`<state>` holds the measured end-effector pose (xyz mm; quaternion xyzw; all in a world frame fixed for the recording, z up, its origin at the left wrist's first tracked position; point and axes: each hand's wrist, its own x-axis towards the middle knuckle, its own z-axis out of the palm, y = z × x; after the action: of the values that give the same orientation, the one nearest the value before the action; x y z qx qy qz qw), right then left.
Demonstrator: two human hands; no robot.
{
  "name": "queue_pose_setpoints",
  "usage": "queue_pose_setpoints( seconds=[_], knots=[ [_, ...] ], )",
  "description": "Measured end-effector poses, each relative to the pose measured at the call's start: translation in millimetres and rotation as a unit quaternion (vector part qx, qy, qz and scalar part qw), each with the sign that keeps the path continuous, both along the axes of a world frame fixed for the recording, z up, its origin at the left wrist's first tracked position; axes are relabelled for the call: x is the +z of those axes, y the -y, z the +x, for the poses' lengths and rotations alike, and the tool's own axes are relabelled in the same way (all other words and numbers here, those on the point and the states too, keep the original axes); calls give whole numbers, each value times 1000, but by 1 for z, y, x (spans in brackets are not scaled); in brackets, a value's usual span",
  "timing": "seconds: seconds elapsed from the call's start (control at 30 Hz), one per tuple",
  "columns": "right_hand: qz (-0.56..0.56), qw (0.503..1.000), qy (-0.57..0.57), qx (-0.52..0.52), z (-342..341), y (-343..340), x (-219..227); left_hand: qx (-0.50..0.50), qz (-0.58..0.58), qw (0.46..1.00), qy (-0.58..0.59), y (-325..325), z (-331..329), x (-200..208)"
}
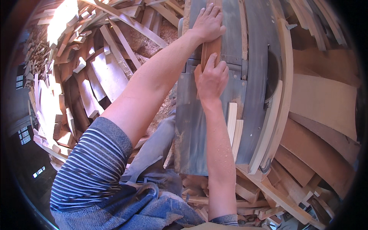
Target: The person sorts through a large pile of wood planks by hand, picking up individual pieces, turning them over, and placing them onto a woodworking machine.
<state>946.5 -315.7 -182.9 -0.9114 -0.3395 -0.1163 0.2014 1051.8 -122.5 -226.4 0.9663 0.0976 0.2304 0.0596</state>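
A narrow reddish-brown wooden strip (211,50) lies lengthwise on the grey metal machine table (191,126). My left hand (209,23) presses flat on the strip's far part, fingers spread forward. My right hand (211,78) presses down on its near end, fingers curled over the wood. Both forearms are dusted with sawdust. A round saw blade (273,74) shows in a slot to the right of the hands, beside a long pale wooden fence (278,111).
Two short pale offcuts (234,126) lie on the machine table near my right forearm. Heaps of wooden slats and scraps (88,76) fill the left side, and wide boards (322,103) are stacked at right. More offcuts (268,195) lie below the table's near edge. Sawdust covers the floor.
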Motion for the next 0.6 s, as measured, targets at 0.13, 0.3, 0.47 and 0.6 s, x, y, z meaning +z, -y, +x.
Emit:
queue_pose_setpoints(
  seconds=[0.13, 0.3, 0.47, 0.6],
  knots=[
    [6, 1000, 5, 0, 24, -20, -3, 3, 4, 1000, -11, -19, 24, 5],
    [5, 1000, 2, -10, 52, -42, -8, 1, -91, 992, -87, -32, 49, 22],
    [5, 1000, 8, -17, 81, -66, -9, -1, -86, 993, -79, -53, 77, 23],
    [3, 1000, 24, -9, 99, -86, -6, 3, -40, 999, -15, -82, 101, 12]
  ],
)
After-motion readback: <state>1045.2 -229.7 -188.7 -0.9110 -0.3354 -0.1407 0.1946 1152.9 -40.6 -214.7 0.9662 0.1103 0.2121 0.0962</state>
